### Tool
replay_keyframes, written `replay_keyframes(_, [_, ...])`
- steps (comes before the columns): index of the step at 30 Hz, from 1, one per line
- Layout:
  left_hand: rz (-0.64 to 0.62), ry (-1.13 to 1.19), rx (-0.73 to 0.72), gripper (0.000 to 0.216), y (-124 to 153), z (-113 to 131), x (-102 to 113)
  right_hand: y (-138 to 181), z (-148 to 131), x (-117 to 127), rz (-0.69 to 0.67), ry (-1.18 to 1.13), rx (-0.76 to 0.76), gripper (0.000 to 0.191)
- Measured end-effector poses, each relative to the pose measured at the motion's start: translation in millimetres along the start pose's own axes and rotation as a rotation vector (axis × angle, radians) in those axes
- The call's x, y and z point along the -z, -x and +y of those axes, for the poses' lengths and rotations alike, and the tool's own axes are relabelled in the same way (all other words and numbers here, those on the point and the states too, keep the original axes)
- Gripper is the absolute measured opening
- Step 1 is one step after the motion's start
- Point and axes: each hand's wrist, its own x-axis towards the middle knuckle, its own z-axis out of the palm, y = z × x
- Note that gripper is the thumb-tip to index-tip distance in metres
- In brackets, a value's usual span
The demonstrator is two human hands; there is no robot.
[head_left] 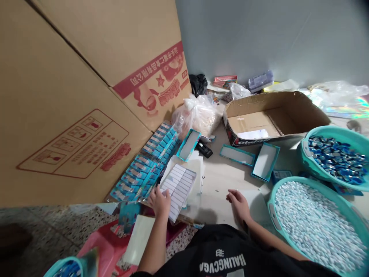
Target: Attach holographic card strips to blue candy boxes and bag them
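Observation:
My left hand point(160, 202) is at the lower left edge of a white sheet of ruled strips point(178, 188), fingers bent and thumb against its edge. The sheet lies tilted over other pale papers point(196, 169). Beside it on the left are rows of small blue packets point(141, 173). My right hand point(240, 204) is low over the table, its fingers curled and pressed together. Whatever they may hold is hidden. A translucent sheet point(256, 206) lies just right of that hand. Farther up are a black stapler point(204, 149) and an open blue box tray point(188, 144).
A large carton point(72, 96) walls off the left. Turquoise baskets of pale pebble-like pieces point(314, 223) and blue shiny pieces point(337, 157) stand right. Behind are an open cardboard box point(276, 111), a tied plastic bag point(201, 115) and more blue trays point(265, 161). A red stool point(100, 242) is below.

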Motion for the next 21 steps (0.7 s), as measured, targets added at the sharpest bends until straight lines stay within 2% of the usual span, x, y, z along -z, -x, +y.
replay_keyframes(3, [0.076, 0.024, -0.045, 0.064, 26, 23, -4, -4, -21, 6, 0.053, -0.048, 0.079, 0.035])
replay_keyframes(6, [0.076, 0.075, -0.149, 0.064, 26, 55, -6, -5, -39, 7, 0.075, -0.073, 0.145, 0.032])
replay_keyframes(10, [0.029, 0.125, -0.343, 0.063, -18, 106, -11, 3, -53, 7, -0.053, -0.007, 0.287, 0.026])
replay_keyframes(14, [0.008, 0.104, -0.439, 0.076, -69, 147, -32, 16, -43, 14, -0.136, 0.202, 0.483, 0.020])
replay_keyframes(16, [-0.008, 0.080, -0.468, 0.064, -85, 158, -45, 22, -32, 22, -0.113, 0.265, 0.565, 0.020])
replay_keyframes(19, [-0.035, 0.079, -0.558, 0.030, -96, 167, -58, 33, -19, 42, -0.042, 0.331, 0.630, 0.020])
replay_keyframes(21, [-0.025, 0.116, -0.630, 0.025, -96, 172, -60, 40, -13, 60, 0.027, 0.376, 0.634, 0.019])
